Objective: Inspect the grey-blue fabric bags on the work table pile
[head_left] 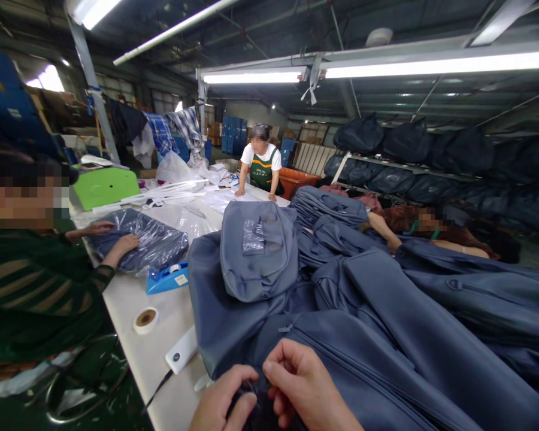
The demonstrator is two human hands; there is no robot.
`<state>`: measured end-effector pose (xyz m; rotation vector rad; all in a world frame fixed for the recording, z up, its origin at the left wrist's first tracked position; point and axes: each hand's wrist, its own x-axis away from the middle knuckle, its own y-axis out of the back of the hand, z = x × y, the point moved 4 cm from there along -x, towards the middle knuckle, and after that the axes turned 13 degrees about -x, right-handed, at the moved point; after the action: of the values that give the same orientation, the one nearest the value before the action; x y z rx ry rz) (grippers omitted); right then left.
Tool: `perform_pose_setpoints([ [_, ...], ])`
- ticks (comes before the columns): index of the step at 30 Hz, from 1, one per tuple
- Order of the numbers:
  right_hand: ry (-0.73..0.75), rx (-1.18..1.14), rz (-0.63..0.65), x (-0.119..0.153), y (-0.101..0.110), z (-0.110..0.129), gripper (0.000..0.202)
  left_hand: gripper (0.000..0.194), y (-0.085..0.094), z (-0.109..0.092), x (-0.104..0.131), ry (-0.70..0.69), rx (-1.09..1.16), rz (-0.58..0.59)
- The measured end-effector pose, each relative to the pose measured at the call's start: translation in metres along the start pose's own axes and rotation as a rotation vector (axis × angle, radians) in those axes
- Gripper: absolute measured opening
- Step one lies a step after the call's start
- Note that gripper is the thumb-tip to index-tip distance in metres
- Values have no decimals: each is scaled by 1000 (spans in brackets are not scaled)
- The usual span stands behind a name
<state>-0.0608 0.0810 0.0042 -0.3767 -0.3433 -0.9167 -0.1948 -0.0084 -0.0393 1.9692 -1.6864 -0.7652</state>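
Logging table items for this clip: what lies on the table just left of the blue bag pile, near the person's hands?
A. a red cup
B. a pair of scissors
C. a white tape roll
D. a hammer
C: a white tape roll lies flat on the table, below the blue tape dispenser.

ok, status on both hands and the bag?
Left hand and right hand both pinching the grey-blue bag at its near edge. More bags stacked behind. White device beside it.

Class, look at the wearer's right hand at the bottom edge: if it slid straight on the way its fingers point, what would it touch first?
The right hand points left, so it would most likely meet the left hand first, both pinching the dark blue fabric bag.
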Motion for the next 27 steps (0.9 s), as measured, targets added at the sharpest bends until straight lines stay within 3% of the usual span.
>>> perform_pose_setpoints([
  [3, -24, -31, 10, -1, -2, 4, 47, 31, -1, -2, 0, -212, -287, -199],
  [5, -30, -45, 33, -2, -4, 5, 48, 27, -2, -7, -2, -288, -388, -258],
  [8, -39, -43, 59, -6, -6, 3, 47, 20, -2, -14, -9, -243, -274, -175],
  [12, -58, 35, 83, -9, -9, 1, 37, 35, -4, -14, -15, -129, -65, 13],
  [15, 37, 286, 142, -6, -5, 18, 21, 39, -6, -6, -14, -113, -5, 74],
  [19, 412, 849, 158, 1, 10, 64, 23, 33, -4, 3, -8, -156, -158, 8],
  [22, 359, 1043, 219, 1, 23, 74, 16, 29, -2, 10, -3, -145, -201, -46],
  [27, 222, 1240, 216, 7, 32, 51, 17, 35, 2, 17, -3, -49, -117, -143],
])
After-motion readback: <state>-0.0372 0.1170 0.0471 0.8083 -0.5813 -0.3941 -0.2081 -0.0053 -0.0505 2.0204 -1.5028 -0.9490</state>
